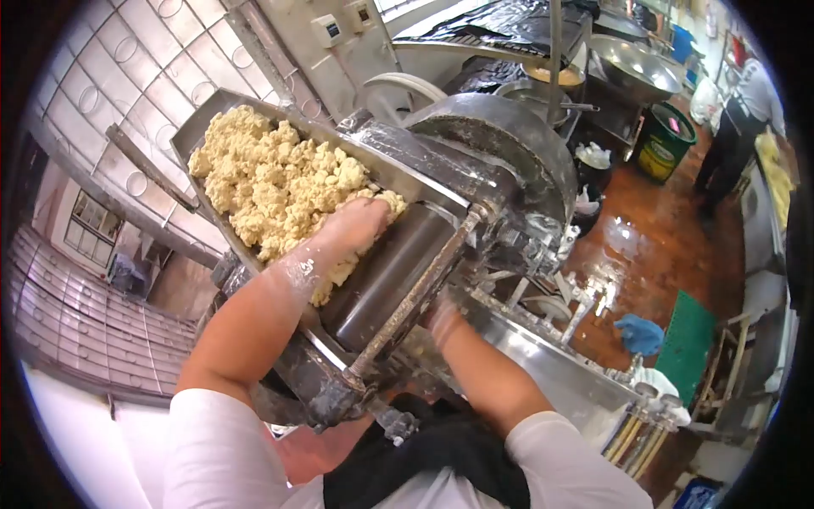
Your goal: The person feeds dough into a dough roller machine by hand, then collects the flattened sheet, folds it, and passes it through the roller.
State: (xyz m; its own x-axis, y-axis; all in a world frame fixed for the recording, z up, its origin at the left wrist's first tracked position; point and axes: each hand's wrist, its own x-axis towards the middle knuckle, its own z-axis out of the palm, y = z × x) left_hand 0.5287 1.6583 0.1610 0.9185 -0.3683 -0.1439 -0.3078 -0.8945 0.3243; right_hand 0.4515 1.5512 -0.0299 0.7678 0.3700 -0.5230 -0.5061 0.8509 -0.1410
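My left hand is in the crumbly yellow dough at the lower end of a metal hopper. Its fingers look curled against the lumps, partly buried in them. Just beside this hand lies the smooth steel roller of a dough-rolling machine, with loose dough along its edge. My right hand reaches beneath the machine's worn front bar. It is blurred and its fingers are hidden behind the bar, so its grip cannot be made out. Pale flour marks show on my left wrist.
A large round wheel guard stands at the machine's right side. A steel tray or table extends below it. Beyond are a wide metal bowl, a dark green bucket, a green board and another person on the wet reddish floor.
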